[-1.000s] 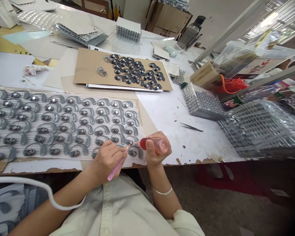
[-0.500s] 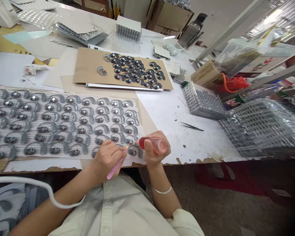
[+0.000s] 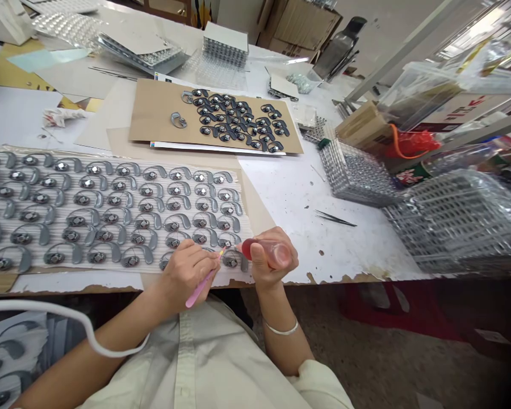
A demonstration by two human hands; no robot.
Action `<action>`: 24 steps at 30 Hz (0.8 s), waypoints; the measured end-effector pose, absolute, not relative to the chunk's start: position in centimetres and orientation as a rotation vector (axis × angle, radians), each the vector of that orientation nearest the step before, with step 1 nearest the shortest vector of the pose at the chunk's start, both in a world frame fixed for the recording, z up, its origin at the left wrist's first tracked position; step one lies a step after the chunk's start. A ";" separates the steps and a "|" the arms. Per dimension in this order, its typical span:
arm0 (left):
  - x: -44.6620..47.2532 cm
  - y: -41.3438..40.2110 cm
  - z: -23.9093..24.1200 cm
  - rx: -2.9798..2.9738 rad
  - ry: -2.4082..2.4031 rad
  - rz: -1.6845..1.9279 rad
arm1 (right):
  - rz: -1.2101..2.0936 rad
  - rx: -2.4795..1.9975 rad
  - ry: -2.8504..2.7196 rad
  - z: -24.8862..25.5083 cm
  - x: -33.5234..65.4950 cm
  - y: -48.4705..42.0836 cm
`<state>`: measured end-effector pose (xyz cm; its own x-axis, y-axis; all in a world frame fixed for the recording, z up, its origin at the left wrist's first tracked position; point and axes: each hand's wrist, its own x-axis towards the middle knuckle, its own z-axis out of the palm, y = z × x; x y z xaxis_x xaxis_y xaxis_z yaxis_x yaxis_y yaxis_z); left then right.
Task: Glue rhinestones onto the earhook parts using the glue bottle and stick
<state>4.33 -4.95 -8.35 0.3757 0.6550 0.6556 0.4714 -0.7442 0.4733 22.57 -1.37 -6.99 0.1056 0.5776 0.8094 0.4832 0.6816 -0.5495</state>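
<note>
My left hand [image 3: 190, 268] is closed on a slim pink tool [image 3: 199, 289] with a yellowish tip, its exact kind unclear. In my right hand [image 3: 275, 262] is a small translucent squeeze bottle [image 3: 276, 253] with a red collar, its nozzle aimed left. Both tips meet close to a grey ear-hook earphone part [image 3: 226, 240] near the sheet's right edge. Rows of such parts, with round metallic ends and curved hooks, lie on a white ribbed sheet [image 3: 123, 271]. My fingers hide some parts in the front row.
Behind the sheet, a brown cardboard [image 3: 157, 125] carries a cluster of darker ear-hook parts [image 3: 234, 119]. Black tweezers [image 3: 335, 217] lie to the right. Stacked clear trays [image 3: 357, 173] and a wrapped tray pile [image 3: 455, 221] stand farther right. A white cable [image 3: 79, 318] crosses my left arm.
The view has shifted slightly, so the table's contents sit a little to the right. Both hands keep their grips and stay almost in place, with the nozzle and tool tip close together.
</note>
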 end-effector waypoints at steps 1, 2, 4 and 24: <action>4.3 -4.9 -8.4 2.424 1.006 1.306 | 0.088 -0.907 -1.531 -7.0 22.6 -1.4; 4.3 -4.9 -8.4 2.423 1.004 1.307 | 0.093 -0.905 -1.531 -7.1 22.6 -1.4; 4.3 -4.9 -8.3 2.425 1.005 1.305 | 0.106 -0.899 -1.531 -7.2 22.6 -1.4; 4.4 -4.7 -8.0 2.384 1.013 1.348 | 0.185 -0.885 -1.529 -7.2 22.7 -1.5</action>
